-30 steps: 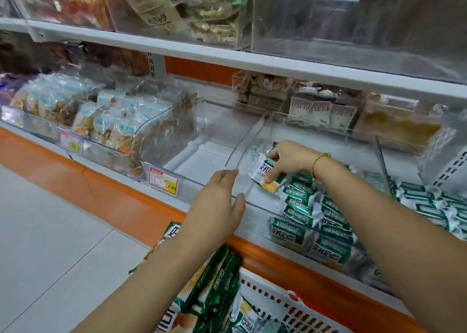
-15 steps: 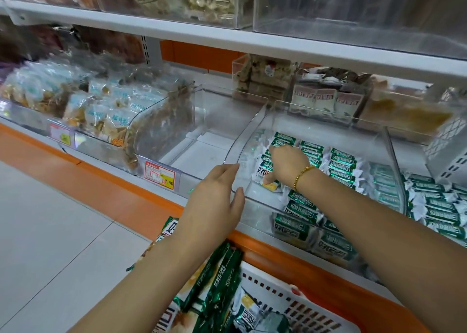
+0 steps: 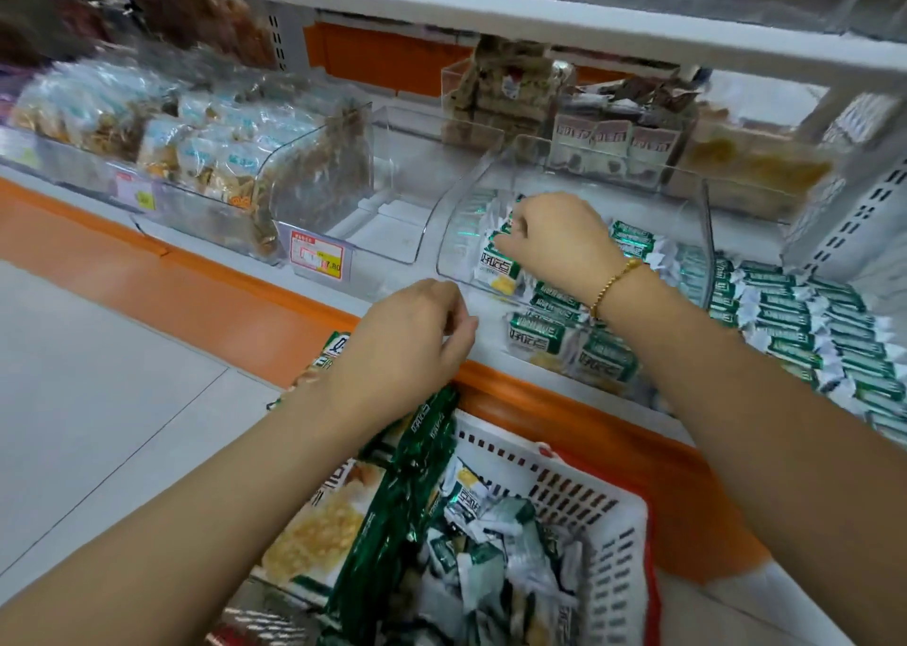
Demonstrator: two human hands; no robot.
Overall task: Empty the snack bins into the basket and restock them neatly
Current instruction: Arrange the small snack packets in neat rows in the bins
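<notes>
One snack packet (image 3: 498, 266) in right grip (image 3: 559, 243), inside bin (image 3: 454, 238); left grip (image 3: 407, 346) loosely curled.

Bright, even store light from overhead, cool cast. Soft shadow under upper shelf (image 3: 491, 12) at 12 o'clock. Glare on clear bin walls (image 3: 319, 169) at 10, faint sheen on floor (image 3: 98, 400) at 8, washed-out white at 2. Wide-angle bowing of shelf lines toward 3 and 9. Motion blur on basket (image 3: 613, 537) contents at 6; back-row goods at 12 soft. Sharpest: packet (image 3: 498, 265) in right hand (image 3: 559, 243).
</notes>
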